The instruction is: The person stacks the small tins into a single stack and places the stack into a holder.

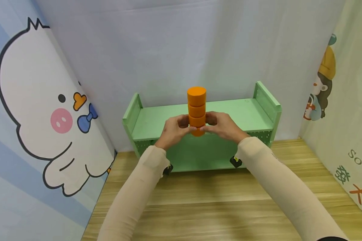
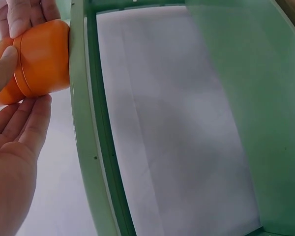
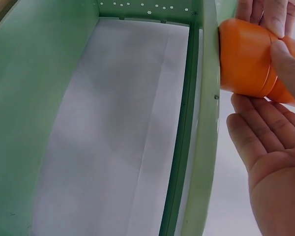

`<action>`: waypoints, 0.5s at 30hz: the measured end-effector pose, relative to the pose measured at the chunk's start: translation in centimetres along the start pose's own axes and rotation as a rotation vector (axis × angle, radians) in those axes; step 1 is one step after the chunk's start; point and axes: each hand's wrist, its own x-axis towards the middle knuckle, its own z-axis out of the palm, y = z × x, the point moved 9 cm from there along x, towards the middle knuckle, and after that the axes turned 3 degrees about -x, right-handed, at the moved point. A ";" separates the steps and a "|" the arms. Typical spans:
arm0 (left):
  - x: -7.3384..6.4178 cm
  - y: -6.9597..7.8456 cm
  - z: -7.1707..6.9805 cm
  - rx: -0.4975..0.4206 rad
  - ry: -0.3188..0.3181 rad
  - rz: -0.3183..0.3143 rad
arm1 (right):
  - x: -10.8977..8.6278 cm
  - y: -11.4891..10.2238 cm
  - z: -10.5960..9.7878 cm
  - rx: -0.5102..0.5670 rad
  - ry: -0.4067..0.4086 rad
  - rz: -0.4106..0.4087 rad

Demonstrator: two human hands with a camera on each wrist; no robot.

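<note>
Between my two hands stands a tall stack of orange cylinders [image 1: 196,110], upright near the front edge of the green shelf's [image 1: 235,115] top board. Its flat top faces up, and grooves part the several sections. My left hand [image 1: 173,131] holds the lower sections from the left with thumb and fingers. From the right, my right hand [image 1: 224,126] does the same, the two thumbs nearly meeting in front. Both wrist views show the rounded lowest cylinder [image 2: 45,58] against the board, and the right wrist view shows fingers [image 3: 258,125] around it.
Raised side panels [image 1: 268,100] bound the top board at both ends. Underneath is an open compartment with a lower green board [image 1: 199,164]. The shelf stands on a wood-grain table [image 1: 205,207] before a pale curtain [image 1: 169,50], with printed cloths at both sides.
</note>
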 end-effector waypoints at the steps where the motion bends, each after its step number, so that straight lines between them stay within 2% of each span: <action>1: 0.1 -0.1 0.0 0.002 0.004 -0.003 | 0.1 0.0 0.0 -0.001 -0.001 0.001; 15: 1.0 -0.5 0.1 -0.010 0.061 -0.048 | 1.2 0.4 -0.2 -0.032 -0.006 0.068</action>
